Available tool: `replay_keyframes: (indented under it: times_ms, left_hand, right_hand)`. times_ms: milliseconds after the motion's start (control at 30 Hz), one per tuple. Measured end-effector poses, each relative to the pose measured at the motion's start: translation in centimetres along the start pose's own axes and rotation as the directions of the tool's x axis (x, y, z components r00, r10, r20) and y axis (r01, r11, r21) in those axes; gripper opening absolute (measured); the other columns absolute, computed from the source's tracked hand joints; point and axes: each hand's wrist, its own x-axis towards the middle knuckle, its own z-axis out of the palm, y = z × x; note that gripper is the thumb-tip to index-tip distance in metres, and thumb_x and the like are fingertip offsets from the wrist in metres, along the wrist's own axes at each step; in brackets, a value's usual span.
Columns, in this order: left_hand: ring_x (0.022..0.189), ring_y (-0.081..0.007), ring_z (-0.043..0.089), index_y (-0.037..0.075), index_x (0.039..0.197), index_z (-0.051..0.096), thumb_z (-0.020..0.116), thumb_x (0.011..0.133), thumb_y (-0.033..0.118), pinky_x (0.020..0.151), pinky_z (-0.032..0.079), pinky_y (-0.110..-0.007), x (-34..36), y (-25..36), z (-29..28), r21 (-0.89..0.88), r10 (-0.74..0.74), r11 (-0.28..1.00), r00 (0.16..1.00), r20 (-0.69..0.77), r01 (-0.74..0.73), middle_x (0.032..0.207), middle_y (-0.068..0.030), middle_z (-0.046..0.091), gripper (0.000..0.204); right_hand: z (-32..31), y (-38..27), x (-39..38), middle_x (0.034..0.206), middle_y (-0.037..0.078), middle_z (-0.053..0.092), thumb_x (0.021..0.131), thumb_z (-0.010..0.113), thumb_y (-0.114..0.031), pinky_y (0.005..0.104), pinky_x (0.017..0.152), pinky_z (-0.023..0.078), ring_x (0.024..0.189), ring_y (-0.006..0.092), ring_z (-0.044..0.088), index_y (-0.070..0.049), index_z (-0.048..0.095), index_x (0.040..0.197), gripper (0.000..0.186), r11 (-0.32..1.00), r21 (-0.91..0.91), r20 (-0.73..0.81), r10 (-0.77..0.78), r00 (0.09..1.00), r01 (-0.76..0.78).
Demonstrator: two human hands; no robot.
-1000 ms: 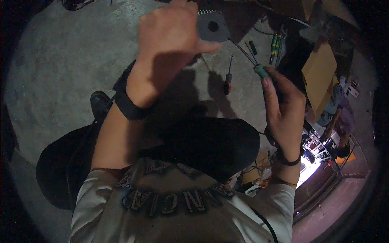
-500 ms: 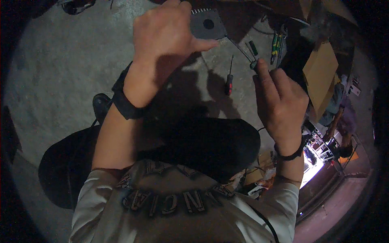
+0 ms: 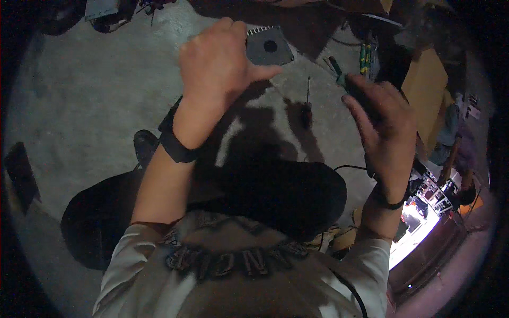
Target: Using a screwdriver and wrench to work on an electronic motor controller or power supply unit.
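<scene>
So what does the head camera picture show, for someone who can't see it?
Seen from above, a person's left hand holds a flat grey square part with a round hole, while the right hand grips a green-handled tool. Below them is a concrete floor, where a screwdriver lies.

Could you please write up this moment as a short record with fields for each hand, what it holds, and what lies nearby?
Left hand: raised, gripping a grey square plate with a round hole and a toothed edge
Right hand: closed around a green-handled tool
Floor: bare concrete
On floor: a screwdriver lying between the hands
Far right: brown cardboard
</scene>
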Motion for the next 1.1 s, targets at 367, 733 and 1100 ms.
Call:
replay_keyframes:
  times_ms: [367, 733, 1100]
  left_hand:
    - [0.081, -0.0307, 0.07, 0.007, 0.084, 0.066, 0.087, 0.055, 0.055, 0.063, 0.055, -0.042, -1.4, 1.0, -1.3, -0.005, 0.021, 1.0, 1.0, 0.007, -0.021, 0.085, -0.0091, 0.066, 0.06]
    - [0.083, -0.03, 0.071, 0.007, 0.089, 0.067, 0.085, 0.058, 0.055, 0.063, 0.056, -0.043, -2.4, 0.9, -0.6, -0.011, 0.018, 1.0, 0.999, 0.035, -0.017, 0.088, -0.0085, 0.066, 0.06]
    - [0.084, -0.0313, 0.071, 0.007, 0.089, 0.067, 0.085, 0.06, 0.054, 0.064, 0.056, -0.042, -2.6, 0.9, 0.3, -0.043, 0.023, 0.999, 0.999, 0.039, -0.021, 0.089, -0.0089, 0.066, 0.058]
  right_hand:
    - [-0.7, 0.4, 3.4, 0.087, 0.018, 0.071, 0.087, 0.074, -0.016, 0.0395, 0.071, 0.054, 0.08, 0.0338, 0.07, -0.003, 0.075, 0.099, 0.018, 0.99, 0.033, -0.054, -0.133, 0.99, 0.135]
    - [-0.3, 0.2, 3.5, 0.09, 0.018, 0.072, 0.087, 0.074, -0.014, 0.0374, 0.072, 0.055, 0.081, 0.0327, 0.071, -0.001, 0.075, 0.099, 0.018, 0.99, 0.064, 0.003, -0.122, 0.992, 0.122]
    - [0.3, 0.6, 3.5, 0.09, 0.018, 0.071, 0.088, 0.074, -0.016, 0.0377, 0.07, 0.055, 0.077, 0.0318, 0.07, -0.002, 0.075, 0.102, 0.02, 0.994, 0.043, 0.033, -0.103, 0.994, 0.101]
